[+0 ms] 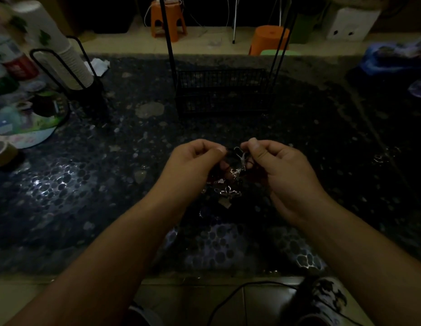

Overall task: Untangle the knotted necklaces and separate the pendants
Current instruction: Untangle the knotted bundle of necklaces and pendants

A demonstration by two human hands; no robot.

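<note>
A tangle of dark cords with small silver pendants (237,171) hangs between my two hands, just above the dark speckled table (87,184). My left hand (193,161) pinches the cords at the tangle's left side with thumb and fingers closed. On the right side, my right hand (280,168) pinches a silver piece near the top. More shiny pendants (228,192) dangle below or rest on the table; the dim light hides which.
A black wire basket (222,90) on thin legs stands behind the hands. At the left are a stack of paper cups in a black holder (70,60), a cluttered round tray (33,123) and a tape roll (2,152). Orange stools (168,18) stand beyond the table.
</note>
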